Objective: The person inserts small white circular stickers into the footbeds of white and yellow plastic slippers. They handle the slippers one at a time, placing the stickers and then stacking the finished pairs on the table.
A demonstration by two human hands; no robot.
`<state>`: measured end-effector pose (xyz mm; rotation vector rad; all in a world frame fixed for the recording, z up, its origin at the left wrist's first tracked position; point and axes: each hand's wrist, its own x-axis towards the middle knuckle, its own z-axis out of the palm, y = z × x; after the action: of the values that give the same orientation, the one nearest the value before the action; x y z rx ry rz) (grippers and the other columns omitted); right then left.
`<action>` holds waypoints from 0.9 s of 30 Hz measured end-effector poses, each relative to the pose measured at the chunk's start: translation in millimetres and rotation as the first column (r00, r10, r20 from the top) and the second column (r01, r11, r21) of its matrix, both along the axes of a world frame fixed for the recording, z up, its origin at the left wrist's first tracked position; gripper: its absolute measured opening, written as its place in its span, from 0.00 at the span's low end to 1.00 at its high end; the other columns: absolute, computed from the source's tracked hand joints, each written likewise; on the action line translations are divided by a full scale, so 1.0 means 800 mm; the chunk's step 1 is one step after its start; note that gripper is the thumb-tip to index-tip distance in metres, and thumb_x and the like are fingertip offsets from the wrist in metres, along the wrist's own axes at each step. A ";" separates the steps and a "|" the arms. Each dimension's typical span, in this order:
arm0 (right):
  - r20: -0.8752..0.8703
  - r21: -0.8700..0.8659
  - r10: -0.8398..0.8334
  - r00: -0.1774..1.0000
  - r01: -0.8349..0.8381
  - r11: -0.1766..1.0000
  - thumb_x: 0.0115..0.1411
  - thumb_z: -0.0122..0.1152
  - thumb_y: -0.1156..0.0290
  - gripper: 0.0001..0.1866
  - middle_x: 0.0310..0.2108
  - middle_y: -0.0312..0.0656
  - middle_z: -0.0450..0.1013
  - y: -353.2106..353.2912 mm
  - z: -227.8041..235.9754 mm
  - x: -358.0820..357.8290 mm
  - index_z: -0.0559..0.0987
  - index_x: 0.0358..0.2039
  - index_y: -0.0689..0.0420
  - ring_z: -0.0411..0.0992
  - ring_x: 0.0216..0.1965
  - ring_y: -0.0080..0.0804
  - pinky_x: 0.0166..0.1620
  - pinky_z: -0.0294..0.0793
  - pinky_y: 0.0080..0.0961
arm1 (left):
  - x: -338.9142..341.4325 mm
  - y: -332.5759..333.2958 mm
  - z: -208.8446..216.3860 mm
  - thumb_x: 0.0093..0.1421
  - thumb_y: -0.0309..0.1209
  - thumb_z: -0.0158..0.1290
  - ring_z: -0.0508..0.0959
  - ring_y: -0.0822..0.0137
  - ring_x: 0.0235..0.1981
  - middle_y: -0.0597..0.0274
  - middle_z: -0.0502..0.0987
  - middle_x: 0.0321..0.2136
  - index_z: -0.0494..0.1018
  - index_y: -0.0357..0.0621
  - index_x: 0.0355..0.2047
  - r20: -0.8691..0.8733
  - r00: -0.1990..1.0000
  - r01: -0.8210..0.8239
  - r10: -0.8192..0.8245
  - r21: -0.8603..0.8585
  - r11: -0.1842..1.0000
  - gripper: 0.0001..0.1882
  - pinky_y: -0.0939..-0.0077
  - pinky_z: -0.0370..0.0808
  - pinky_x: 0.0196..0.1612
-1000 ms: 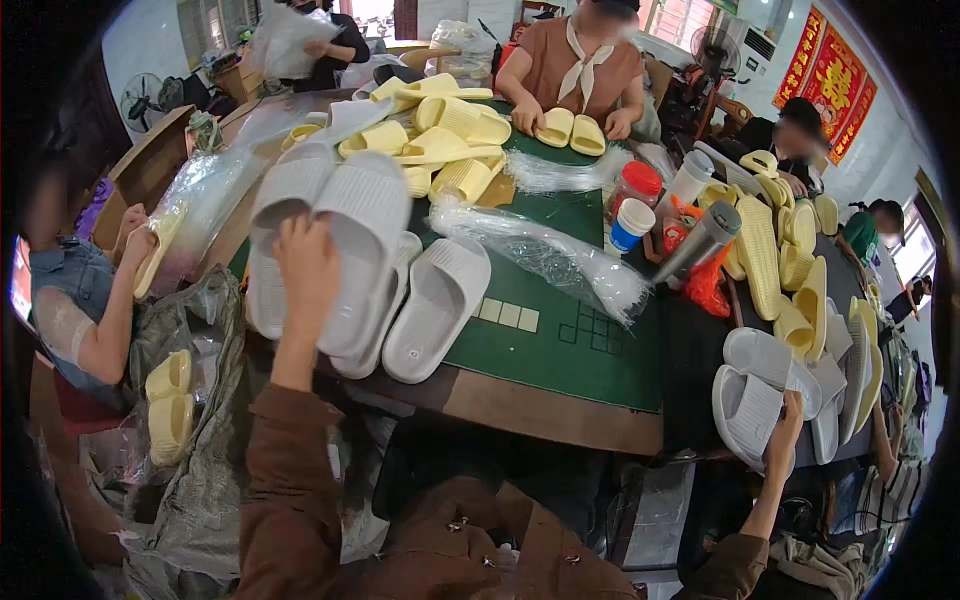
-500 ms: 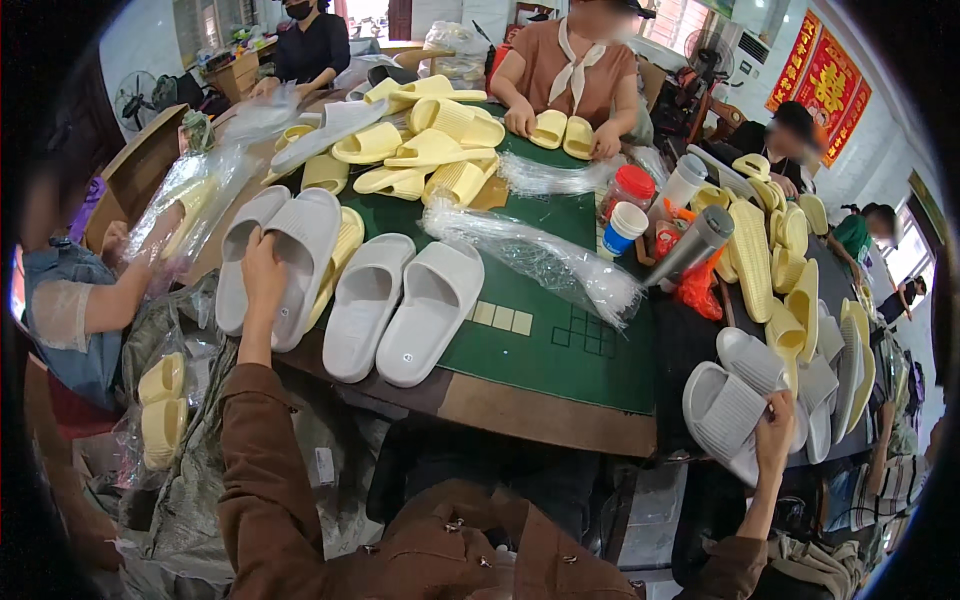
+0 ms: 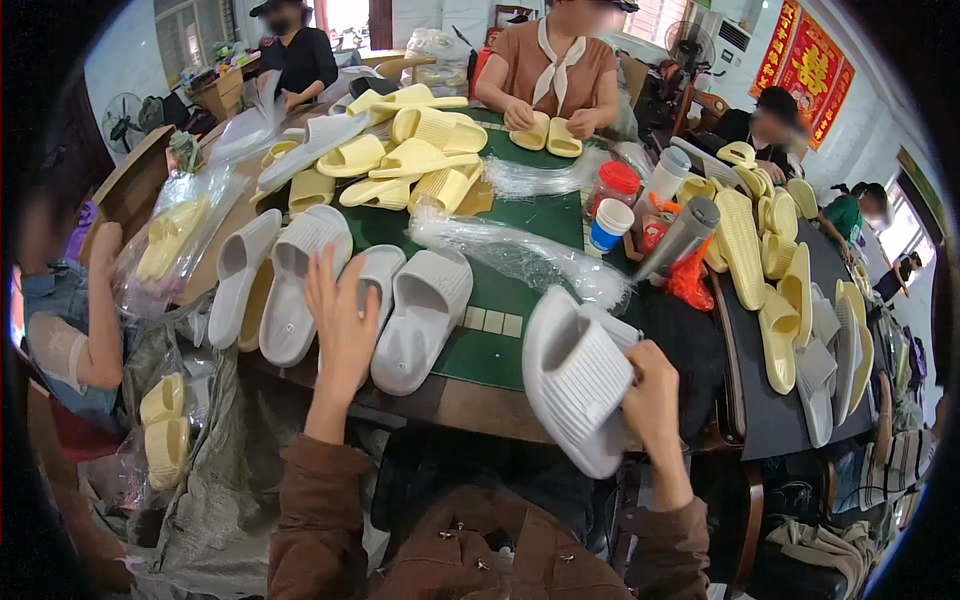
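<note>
My right hand (image 3: 655, 400) grips a pair of grey slippers (image 3: 572, 390), held tilted above the front edge of the table, the second slipper mostly hidden behind the first. Fingers spread and holding nothing, my left hand (image 3: 342, 320) is raised in front of a standing grey slipper (image 3: 385, 262) and partly covers it. Another grey slipper (image 3: 425, 335) lies just right of that one. To the left of my left hand are two more grey slippers (image 3: 290, 330), with a yellow slipper (image 3: 257, 305) partly hidden between them.
Yellow slippers (image 3: 435, 155) are heaped on the green tabletop (image 3: 480, 372). Clear plastic bags (image 3: 525, 250) lie mid-table, near a red-lidded jar (image 3: 613, 185), a paper cup (image 3: 610, 228) and a steel flask (image 3: 685, 240). More slippers (image 3: 740, 250) are piled right. Co-workers sit around.
My right hand has brought the grey slippers from the right-hand pile leftward over the table's front. My left hand has let go of a grey slipper at the left and moved right.
</note>
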<state>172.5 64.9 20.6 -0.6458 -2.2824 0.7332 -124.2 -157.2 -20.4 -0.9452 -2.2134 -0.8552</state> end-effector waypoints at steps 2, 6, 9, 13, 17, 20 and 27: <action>-0.039 0.047 -0.061 0.997 0.063 0.997 0.47 0.60 0.81 0.08 0.28 0.49 0.71 0.014 -0.028 -0.027 0.77 0.31 0.66 0.72 0.31 0.44 0.34 0.70 0.31 | 0.020 0.010 0.000 0.56 0.25 0.52 0.52 0.38 0.65 0.44 0.56 0.63 0.69 0.41 0.53 0.040 0.994 0.103 -0.103 -0.002 0.995 0.22 0.46 0.50 0.65; -0.138 0.010 -0.097 0.986 0.099 0.995 0.52 0.59 0.77 0.10 0.35 0.52 0.72 0.027 -0.061 -0.063 0.77 0.35 0.66 0.73 0.35 0.46 0.38 0.71 0.34 | 0.068 0.032 -0.005 0.57 0.23 0.52 0.54 0.41 0.65 0.44 0.57 0.63 0.71 0.41 0.52 0.145 0.945 0.288 -0.295 0.064 0.955 0.21 0.52 0.52 0.65; -0.140 -0.213 0.040 0.989 -0.069 0.975 0.57 0.59 0.75 0.15 0.38 0.43 0.72 0.006 -0.069 -0.078 0.75 0.46 0.65 0.71 0.26 0.23 0.31 0.69 0.20 | 0.101 0.048 -0.012 0.59 0.23 0.51 0.55 0.45 0.65 0.45 0.56 0.63 0.68 0.41 0.56 0.224 0.875 0.423 -0.430 0.079 0.903 0.23 0.59 0.54 0.65; -0.055 -0.183 0.147 0.988 -0.155 0.971 0.59 0.54 0.77 0.14 0.43 0.49 0.73 -0.004 -0.061 -0.058 0.76 0.46 0.59 0.75 0.37 0.37 0.39 0.72 0.28 | 0.125 0.061 -0.034 0.60 0.25 0.52 0.54 0.43 0.65 0.43 0.52 0.65 0.58 0.40 0.63 0.397 0.749 0.535 -0.530 0.110 0.838 0.31 0.58 0.54 0.65; -0.002 -0.269 0.064 0.998 -0.062 0.961 0.59 0.50 0.81 0.12 0.37 0.48 0.76 0.013 -0.055 -0.016 0.78 0.41 0.61 0.75 0.34 0.36 0.36 0.72 0.27 | 0.136 0.077 -0.061 0.57 0.23 0.51 0.54 0.38 0.64 0.38 0.51 0.64 0.56 0.39 0.63 0.436 0.706 0.573 -0.558 0.110 0.812 0.33 0.53 0.55 0.64; -0.079 -0.241 -0.130 0.988 0.108 0.965 0.59 0.53 0.80 0.10 0.37 0.49 0.75 0.031 -0.051 -0.002 0.78 0.40 0.63 0.74 0.33 0.38 0.36 0.71 0.27 | 0.140 0.090 -0.076 0.56 0.18 0.48 0.53 0.35 0.63 0.37 0.52 0.63 0.56 0.41 0.63 0.366 0.768 0.562 -0.526 0.010 0.827 0.33 0.51 0.55 0.64; 0.211 -0.030 -0.117 0.970 0.126 0.992 0.54 0.65 0.63 0.26 0.40 0.48 0.70 0.055 -0.108 0.004 0.72 0.52 0.59 0.73 0.40 0.45 0.42 0.73 0.36 | 0.122 0.089 -0.068 0.49 0.09 0.42 0.56 0.41 0.64 0.41 0.55 0.62 0.61 0.44 0.61 0.433 0.709 0.575 -0.557 0.102 0.811 0.36 0.57 0.58 0.64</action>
<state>175.5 108.8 -66.1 -0.9134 -2.3955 0.6854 -26.8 -85.8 -74.6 -1.6438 -2.3337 -1.4336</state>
